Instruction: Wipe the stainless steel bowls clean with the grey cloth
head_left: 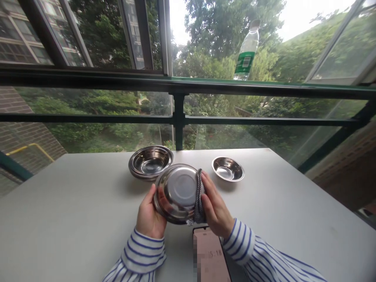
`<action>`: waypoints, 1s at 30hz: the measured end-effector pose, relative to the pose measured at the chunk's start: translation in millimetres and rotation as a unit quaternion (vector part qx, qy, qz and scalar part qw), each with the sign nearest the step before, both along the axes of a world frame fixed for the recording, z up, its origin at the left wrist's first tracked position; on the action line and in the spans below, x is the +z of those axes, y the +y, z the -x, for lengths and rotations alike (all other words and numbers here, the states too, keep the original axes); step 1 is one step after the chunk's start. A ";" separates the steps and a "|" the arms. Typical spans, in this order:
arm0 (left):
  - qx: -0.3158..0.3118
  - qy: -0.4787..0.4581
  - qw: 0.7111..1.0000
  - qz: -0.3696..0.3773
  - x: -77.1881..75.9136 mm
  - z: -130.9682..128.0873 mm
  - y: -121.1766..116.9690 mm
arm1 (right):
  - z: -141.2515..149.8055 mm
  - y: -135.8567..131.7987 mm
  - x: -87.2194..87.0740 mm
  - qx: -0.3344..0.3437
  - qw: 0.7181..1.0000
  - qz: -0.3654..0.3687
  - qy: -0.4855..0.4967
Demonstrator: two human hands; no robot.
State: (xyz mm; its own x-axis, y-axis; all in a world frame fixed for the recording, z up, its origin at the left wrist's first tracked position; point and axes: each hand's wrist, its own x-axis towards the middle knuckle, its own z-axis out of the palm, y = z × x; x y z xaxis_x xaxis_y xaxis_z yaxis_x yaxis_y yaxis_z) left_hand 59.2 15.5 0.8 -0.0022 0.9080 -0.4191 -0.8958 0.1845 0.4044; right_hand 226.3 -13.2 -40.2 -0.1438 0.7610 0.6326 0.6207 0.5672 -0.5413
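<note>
A shiny steel bowl (179, 192) is held up over the table, its flat underside turned towards me. My left hand (150, 215) grips its left rim, thumb on the outer side and the other fingers hidden behind. At the right side of the bowl, my right hand (216, 205) presses a dark grey checked cloth (199, 199) against the wall and rim. Just behind the held bowl stands a stack of steel bowls (151, 161), open side up. A smaller steel bowl (228, 169) sits upright on the table, farther right.
The white table (73, 207) reaches to a dark green railing (178, 109) with glass behind it. A phone (210, 254) showing a time lies below my hands. On the railing ledge stands a clear plastic bottle (246, 55) with a green label.
</note>
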 end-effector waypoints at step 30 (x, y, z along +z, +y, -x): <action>-0.058 0.061 0.994 -0.069 -2.5 -13.3 -14.0 | 32.8 41.2 86.8 -0.024 0.974 0.051 -0.220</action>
State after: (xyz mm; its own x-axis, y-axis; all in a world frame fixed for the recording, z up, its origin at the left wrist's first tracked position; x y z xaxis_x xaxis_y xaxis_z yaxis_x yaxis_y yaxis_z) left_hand 72.5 1.5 -1.8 0.0626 0.9542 -0.2927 -0.8141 0.2185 0.5380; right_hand 193.5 28.0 46.6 -0.3462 0.8290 0.4393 0.8302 0.4888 -0.2681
